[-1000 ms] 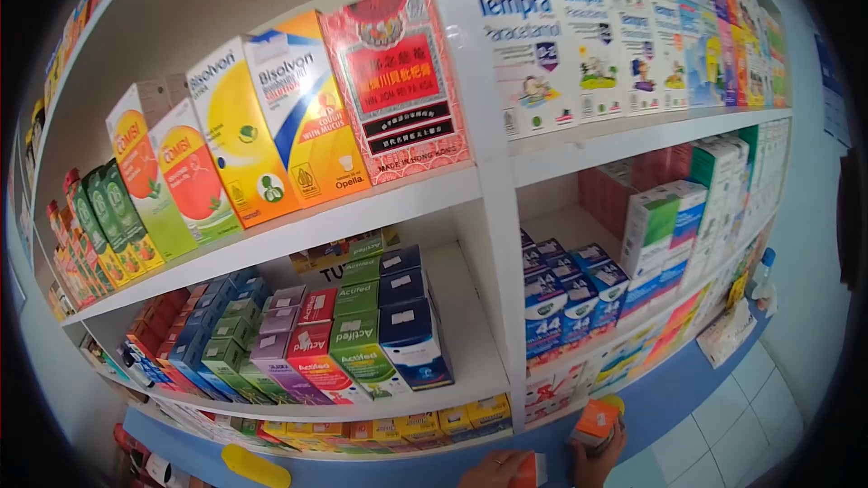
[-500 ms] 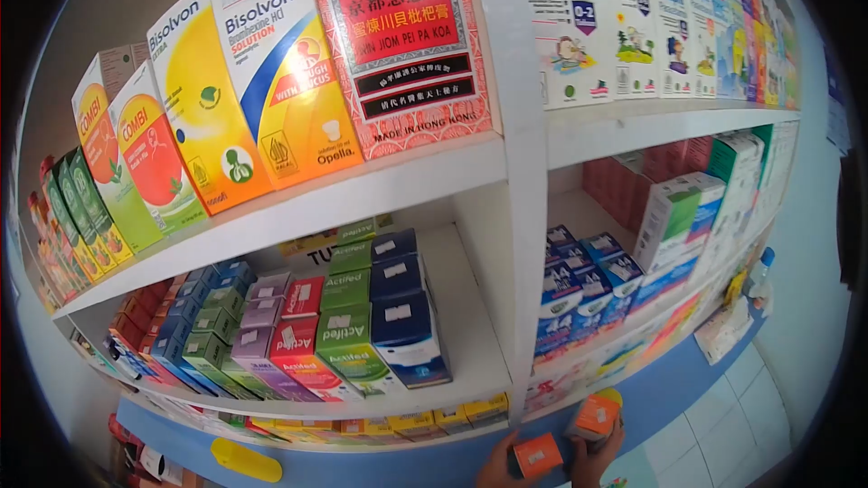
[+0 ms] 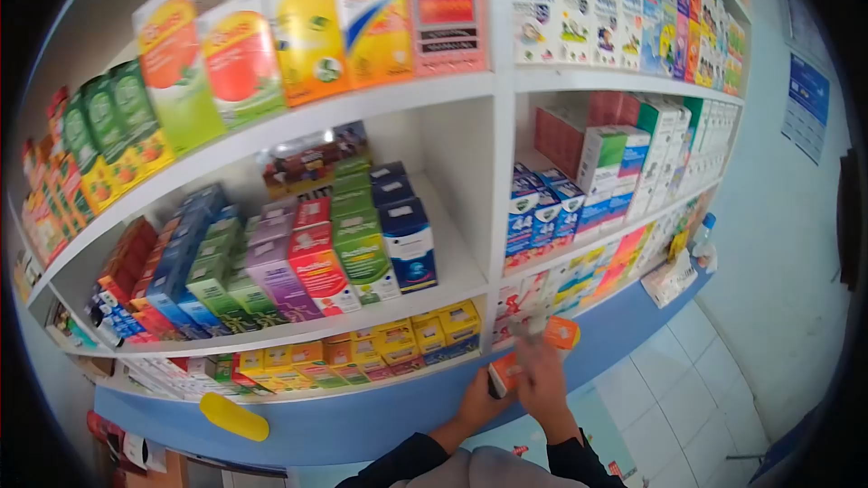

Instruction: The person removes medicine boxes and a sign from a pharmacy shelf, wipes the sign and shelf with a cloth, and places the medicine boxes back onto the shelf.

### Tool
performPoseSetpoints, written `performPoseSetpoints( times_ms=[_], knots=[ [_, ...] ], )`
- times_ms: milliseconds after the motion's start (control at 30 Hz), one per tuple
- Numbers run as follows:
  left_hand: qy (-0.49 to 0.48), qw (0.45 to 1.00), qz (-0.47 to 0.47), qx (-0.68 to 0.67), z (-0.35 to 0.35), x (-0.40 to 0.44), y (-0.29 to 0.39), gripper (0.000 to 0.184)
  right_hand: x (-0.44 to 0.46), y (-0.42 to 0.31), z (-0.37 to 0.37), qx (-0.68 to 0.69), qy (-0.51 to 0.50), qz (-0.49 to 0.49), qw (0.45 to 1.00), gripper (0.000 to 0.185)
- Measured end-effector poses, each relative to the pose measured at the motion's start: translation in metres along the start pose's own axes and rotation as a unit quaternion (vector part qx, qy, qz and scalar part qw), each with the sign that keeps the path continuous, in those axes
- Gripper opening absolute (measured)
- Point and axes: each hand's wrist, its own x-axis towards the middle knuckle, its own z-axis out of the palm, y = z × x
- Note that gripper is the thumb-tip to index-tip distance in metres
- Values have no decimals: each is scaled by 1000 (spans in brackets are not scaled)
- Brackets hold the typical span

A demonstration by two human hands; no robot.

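Our left hand (image 3: 479, 404) is gripping the nearer orange box (image 3: 506, 372) with curled fingers; our right hand (image 3: 542, 383) is blurring beside the farther orange box (image 3: 562, 333), its grip unclear. Hurrying could be knocking either box off the blue ledge (image 3: 362, 425). We are counting one yellow object (image 3: 234, 417), two orange boxes.

Upper left shelf (image 3: 380, 93): I see yellow-and-orange boxes (image 3: 303, 36), left of a pink-red box (image 3: 445, 14).
Lower left shelf (image 3: 443, 300): green, purple, red and dark-blue boxes (image 3: 318, 262) in rows before me.
Upper right shelf (image 3: 633, 79): upright white boxes (image 3: 533, 14).
Blue counter (image 3: 362, 425): yellow oblong object (image 3: 234, 417) at my left; white packet (image 3: 669, 281) beside a blue-capped bottle (image 3: 703, 235) at my far right.
Right wall (image 3: 768, 154): blue poster (image 3: 807, 95).
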Motion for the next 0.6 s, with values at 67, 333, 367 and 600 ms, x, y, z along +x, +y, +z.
performPoseSetpoints(
  times_ms=[67,333,367,600],
  knots=[
    [-7,1000,0,28,-3,-2,-11,67,-5,-1,21,18,-15,-20,1000,30],
    [-33,999,-2,41,-11,-5,-8,65,-10,-16,32,28,21,-98,995,17],
    [-30,999,-5,40,-11,-3,-12,65,-12,-14,33,29,17,-99,994,17],
    [21,999,14,-30,-9,-7,-1,56,-26,23,33,533,55,79,841,37]
  ],
)
